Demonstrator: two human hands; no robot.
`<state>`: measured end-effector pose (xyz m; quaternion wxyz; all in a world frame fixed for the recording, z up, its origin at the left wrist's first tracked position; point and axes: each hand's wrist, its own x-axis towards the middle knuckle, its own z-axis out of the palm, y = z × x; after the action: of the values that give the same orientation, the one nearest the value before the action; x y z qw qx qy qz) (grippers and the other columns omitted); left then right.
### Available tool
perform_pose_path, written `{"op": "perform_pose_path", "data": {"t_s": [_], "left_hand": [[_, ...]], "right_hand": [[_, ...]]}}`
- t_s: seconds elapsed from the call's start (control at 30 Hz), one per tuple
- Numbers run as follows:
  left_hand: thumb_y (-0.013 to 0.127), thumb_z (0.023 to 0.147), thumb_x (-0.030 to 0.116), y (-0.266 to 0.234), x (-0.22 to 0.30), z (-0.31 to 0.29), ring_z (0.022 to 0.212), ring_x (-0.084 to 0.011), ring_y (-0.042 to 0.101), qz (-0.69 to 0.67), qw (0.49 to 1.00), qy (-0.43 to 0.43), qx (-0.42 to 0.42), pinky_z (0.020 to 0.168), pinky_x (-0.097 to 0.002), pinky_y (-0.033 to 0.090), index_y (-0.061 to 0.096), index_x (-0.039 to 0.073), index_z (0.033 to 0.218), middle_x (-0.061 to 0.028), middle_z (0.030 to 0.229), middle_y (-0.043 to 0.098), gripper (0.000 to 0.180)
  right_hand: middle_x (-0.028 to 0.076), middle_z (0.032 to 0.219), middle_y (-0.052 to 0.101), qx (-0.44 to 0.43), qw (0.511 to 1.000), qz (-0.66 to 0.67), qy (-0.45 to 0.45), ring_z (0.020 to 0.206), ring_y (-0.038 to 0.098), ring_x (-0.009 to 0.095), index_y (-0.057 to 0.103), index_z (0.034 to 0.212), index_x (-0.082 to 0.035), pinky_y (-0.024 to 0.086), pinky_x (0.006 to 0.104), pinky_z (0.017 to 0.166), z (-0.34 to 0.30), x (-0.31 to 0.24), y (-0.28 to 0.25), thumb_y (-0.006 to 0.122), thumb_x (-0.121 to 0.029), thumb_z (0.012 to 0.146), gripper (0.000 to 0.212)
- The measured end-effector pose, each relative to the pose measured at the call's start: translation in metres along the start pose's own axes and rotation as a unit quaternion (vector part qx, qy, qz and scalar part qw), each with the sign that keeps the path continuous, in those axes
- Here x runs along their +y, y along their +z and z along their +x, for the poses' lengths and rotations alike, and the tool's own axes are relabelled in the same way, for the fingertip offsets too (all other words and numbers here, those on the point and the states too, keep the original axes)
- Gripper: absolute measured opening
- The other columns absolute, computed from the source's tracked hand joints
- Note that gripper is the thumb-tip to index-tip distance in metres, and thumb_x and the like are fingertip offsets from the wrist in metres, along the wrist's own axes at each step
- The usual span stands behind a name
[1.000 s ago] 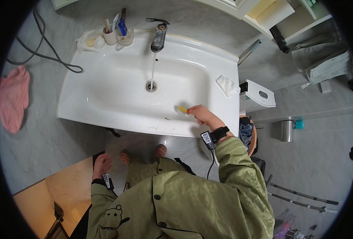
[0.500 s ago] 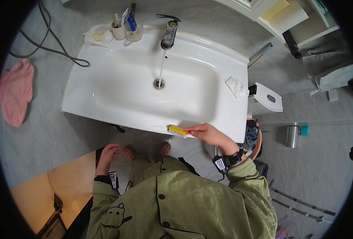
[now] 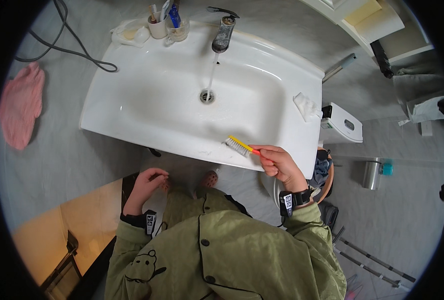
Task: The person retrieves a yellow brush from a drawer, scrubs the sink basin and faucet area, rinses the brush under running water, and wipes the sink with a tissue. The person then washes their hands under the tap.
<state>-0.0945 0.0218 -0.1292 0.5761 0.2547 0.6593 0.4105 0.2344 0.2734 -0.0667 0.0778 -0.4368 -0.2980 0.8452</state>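
Note:
My right hand grips the red handle of a scrub brush with a yellow back and pale bristles. The brush is over the near rim of a white washbasin, its bristles turned toward me. Water runs from the metal faucet straight into the drain. Below the basin's front edge, my left hand hangs in the air with fingers curled and drawn together. Whether anything is between those fingers cannot be made out.
At the basin's back left stand a cup with toothbrushes, a clear glass and a soap dish. A crumpled white tissue lies on the right rim. Beyond it are a white bin and a basket of clothes.
My right hand has turned the brush, so its bristles show more and its head sits farther over the basin. My left hand has risen and moved rightward, toward the basin's edge.

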Motion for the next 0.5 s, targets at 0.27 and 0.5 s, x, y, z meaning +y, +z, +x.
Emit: {"op": "perform_pose_path", "data": {"t_s": [0.27,0.5], "left_hand": [[0.062,0.084,0.007,0.067,0.066,0.043,0.104,-0.0161,0.054,-0.070,0.978,0.165,-0.109,0.085,-0.0300,0.048,0.052,0.003,0.125,-0.0086,0.116,0.058,0.042],[0.070,0.078,0.008,0.109,0.089,0.050,0.092,-0.0153,0.061,0.027,0.975,0.219,-0.034,0.075,-0.0284,0.051,0.062,0.001,0.105,-0.0089,0.101,0.064,0.029]], "right_hand": [[-0.002,0.060,0.037,-0.071,0.992,0.102,0.015,0.043,0.025,0.004,0.050,0.125,0.003,0.019,0.0170,0.036,-0.017,0.013,0.018,0.047,-0.014,0.094,0.036],[-0.003,0.060,0.036,-0.074,0.986,0.151,0.012,0.042,0.026,0.003,0.046,0.130,0.000,0.021,0.0160,0.036,-0.024,0.032,0.033,0.047,-0.017,0.094,0.040]]}}
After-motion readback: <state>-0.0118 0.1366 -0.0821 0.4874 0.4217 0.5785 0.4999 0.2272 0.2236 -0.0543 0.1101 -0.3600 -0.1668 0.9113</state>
